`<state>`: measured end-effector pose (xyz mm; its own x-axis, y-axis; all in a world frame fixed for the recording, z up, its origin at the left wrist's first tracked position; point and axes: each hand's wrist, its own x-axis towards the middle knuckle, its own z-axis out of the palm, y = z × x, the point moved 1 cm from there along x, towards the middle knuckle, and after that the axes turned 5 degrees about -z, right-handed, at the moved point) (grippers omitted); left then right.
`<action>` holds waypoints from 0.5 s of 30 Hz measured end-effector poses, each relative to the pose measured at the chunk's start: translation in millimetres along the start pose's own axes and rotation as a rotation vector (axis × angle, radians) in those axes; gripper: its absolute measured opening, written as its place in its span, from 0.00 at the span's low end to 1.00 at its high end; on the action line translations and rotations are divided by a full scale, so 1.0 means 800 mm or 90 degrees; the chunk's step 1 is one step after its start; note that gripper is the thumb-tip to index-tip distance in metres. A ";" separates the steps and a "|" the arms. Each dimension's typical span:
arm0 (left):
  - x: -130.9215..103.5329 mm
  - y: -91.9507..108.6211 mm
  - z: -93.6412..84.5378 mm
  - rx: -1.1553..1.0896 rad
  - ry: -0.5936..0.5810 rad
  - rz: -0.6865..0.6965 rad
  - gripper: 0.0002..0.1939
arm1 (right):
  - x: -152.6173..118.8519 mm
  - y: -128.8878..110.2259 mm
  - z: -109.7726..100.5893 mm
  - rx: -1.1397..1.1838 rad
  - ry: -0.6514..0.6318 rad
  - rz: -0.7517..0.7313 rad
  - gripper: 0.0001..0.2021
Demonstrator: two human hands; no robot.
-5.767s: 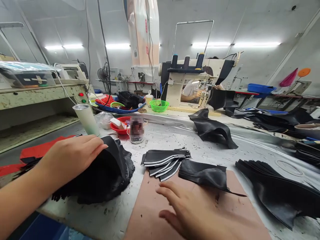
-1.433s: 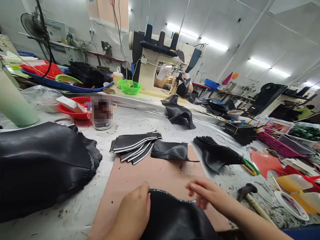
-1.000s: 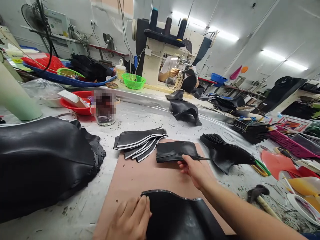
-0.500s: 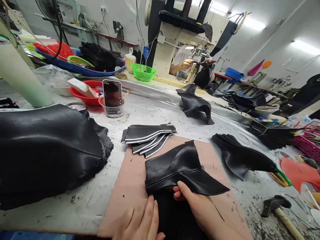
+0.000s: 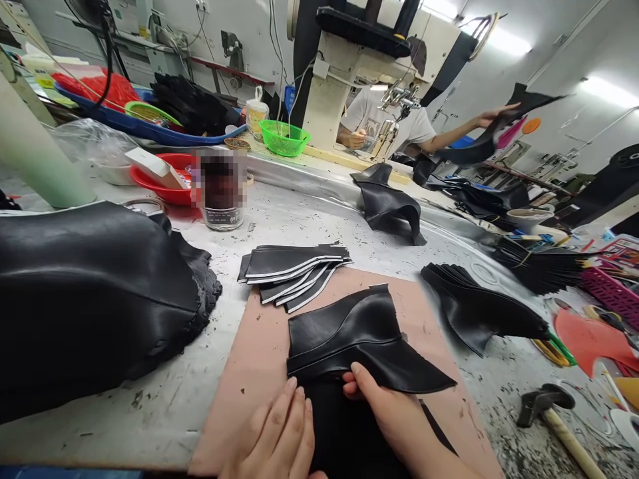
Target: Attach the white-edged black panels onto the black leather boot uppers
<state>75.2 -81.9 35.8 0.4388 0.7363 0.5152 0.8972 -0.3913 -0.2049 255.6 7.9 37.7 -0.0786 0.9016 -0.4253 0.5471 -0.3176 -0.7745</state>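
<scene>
The right hand (image 5: pixel 389 412) pinches the seamed piece (image 5: pixel 349 332) by its near edge, thumb on top and fingertips curled beneath; this piece is over the middle of the pink board (image 5: pixel 264 346), its tip pointing to the board's right edge; whether it rests on the board or is held just clear, I cannot tell. The left hand (image 5: pixel 274 432) lies over the board's near part, fingers nearly straight and close together, at the left side of the dark piece (image 5: pixel 339 432); its thumb is mostly hidden, so I cannot tell whether it grips; the dark piece is between the hands on the board's near part, partly covered by the seamed piece. White-edged strips (image 5: pixel 294 266) lie fanned across the board's far left corner; a fanned stack (image 5: pixel 479 306) and, nearer, a hammer (image 5: pixel 562 426) lie right of the board; a big pile (image 5: pixel 94 299) is left of it; beyond the board are a clear cup (image 5: pixel 223 219), a red bowl (image 5: pixel 172 193) and a curved piece (image 5: pixel 389 203); farther beyond it, behind a sewing machine (image 5: pixel 324 100), a co-worker (image 5: pixel 409 120) holds up a black sheet (image 5: pixel 476 148).
</scene>
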 end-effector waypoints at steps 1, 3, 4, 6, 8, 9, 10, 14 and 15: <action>0.000 -0.001 0.002 -0.004 0.000 -0.002 0.19 | 0.001 0.003 0.000 0.000 -0.005 -0.020 0.16; 0.000 -0.002 0.005 -0.015 -0.007 -0.008 0.21 | 0.002 0.006 -0.001 0.003 -0.011 -0.035 0.16; 0.000 -0.003 0.007 -0.021 -0.012 -0.011 0.22 | 0.002 0.004 -0.002 0.009 -0.012 -0.029 0.17; -0.001 -0.005 0.010 -0.025 -0.024 -0.009 0.24 | 0.001 -0.005 -0.004 0.027 -0.017 -0.003 0.19; -0.003 -0.006 0.012 -0.025 -0.028 -0.001 0.26 | -0.002 -0.017 -0.008 0.043 -0.037 0.013 0.24; -0.003 -0.007 0.013 -0.025 -0.034 0.000 0.27 | -0.003 -0.022 -0.010 0.035 -0.047 0.012 0.27; -0.004 -0.007 0.013 -0.028 -0.040 0.002 0.28 | -0.004 -0.026 -0.014 0.009 -0.050 0.002 0.29; -0.005 -0.008 0.011 -0.054 -0.075 -0.036 0.28 | -0.004 -0.022 -0.030 -0.137 0.028 -0.034 0.23; -0.004 -0.008 0.011 -0.056 -0.080 -0.041 0.28 | -0.004 -0.017 -0.033 -0.150 0.041 -0.031 0.20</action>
<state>68.2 -77.0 28.4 0.3878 0.8226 0.4159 0.9184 -0.3832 -0.0983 270.8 16.8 62.0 -0.0601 0.9337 -0.3531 0.7233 -0.2031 -0.6600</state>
